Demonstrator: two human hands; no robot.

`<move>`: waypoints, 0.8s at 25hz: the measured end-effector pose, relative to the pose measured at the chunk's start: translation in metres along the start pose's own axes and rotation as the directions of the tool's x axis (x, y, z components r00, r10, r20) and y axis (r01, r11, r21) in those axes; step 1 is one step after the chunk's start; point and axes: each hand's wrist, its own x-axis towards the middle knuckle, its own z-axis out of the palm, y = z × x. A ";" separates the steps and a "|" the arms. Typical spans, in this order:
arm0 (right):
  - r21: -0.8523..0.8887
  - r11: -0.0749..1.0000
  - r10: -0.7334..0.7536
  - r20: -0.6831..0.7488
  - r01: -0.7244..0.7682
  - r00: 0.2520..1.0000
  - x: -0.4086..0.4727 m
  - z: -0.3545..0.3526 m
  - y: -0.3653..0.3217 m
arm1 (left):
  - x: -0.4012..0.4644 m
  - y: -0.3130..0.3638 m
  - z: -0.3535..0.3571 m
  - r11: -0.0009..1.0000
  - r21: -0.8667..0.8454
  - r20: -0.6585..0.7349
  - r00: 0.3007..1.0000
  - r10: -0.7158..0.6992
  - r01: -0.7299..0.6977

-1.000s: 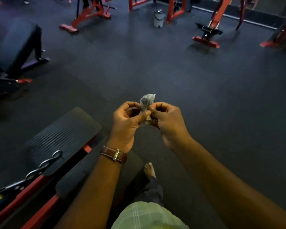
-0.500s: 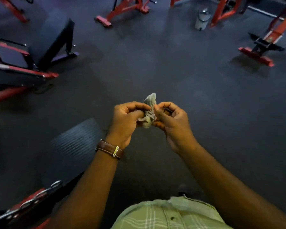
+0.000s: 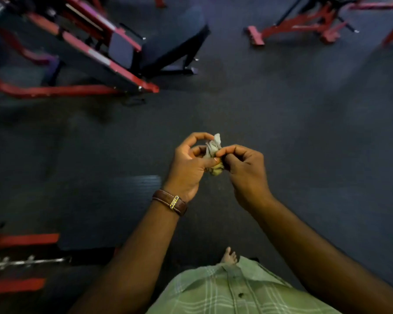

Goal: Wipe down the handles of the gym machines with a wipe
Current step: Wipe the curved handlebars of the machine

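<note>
A small crumpled grey wipe (image 3: 213,147) is held in front of me at chest height, over the dark floor. My left hand (image 3: 188,166), with a brown watch strap on its wrist, pinches the wipe from the left with curled fingers and thumb. From the right, my right hand (image 3: 243,168) pinches the same wipe with its fingertips. The lower part of the wipe is bunched between both hands. No machine handle is near the hands.
A red-framed gym machine with a black seat pad (image 3: 114,53) stands at the upper left. Another red frame (image 3: 304,21) lies at the upper right. A red and black machine base with a chain (image 3: 25,259) sits at the lower left. Dark rubber floor (image 3: 304,132) spreads to the right.
The view has swung left and down, bringing the red machine with the seat closer at the upper left. Both hands keep working the wipe between them.
</note>
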 end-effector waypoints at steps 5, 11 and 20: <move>0.085 0.995 -0.067 0.216 0.050 0.974 0.127 0.030 -0.022 | 0.092 0.029 -0.027 0.978 -0.207 -0.288 0.957 -0.023 -0.038; 0.066 0.996 -0.089 0.437 0.066 0.895 0.267 0.150 -0.030 | 0.196 0.063 -0.113 0.888 -0.381 -0.491 0.870 0.041 -0.257; -0.009 0.988 -0.094 0.769 0.157 0.633 0.476 0.363 -0.071 | 0.371 0.180 -0.282 0.930 -0.079 -0.739 0.648 0.187 -0.359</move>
